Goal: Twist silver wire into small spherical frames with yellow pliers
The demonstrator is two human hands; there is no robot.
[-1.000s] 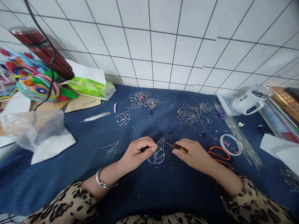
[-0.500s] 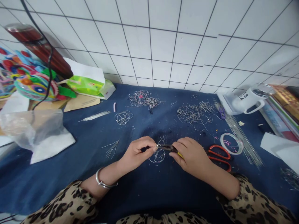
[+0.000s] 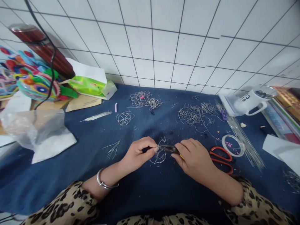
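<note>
My left hand (image 3: 142,153), with a silver bangle at the wrist, pinches a thin wire piece between thumb and forefinger; most of it is hidden by the fingertips. My right hand (image 3: 195,157) is wrapped round a pair of pliers (image 3: 170,148) with dark jaws and a bit of yellow handle showing. The jaw tips point left and reach close to my left fingertips; whether they grip the wire I cannot tell. Beneath the pliers lies a bent wire ring with small pink beads (image 3: 157,162) on the blue cloth (image 3: 150,190).
Tangled wire heaps (image 3: 194,114) and a round wire frame (image 3: 125,118) lie beyond my hands. Right are red-handled scissors (image 3: 221,159), a round bead dish (image 3: 243,149), straight wires (image 3: 248,140) and a white mug (image 3: 254,99). Left are a plastic bag (image 3: 50,125) and a dark red flask (image 3: 44,51).
The plier jaws now look slightly more apart, and my right hand has shifted a little. My left hand keeps its pinch. The whole view has drifted slightly.
</note>
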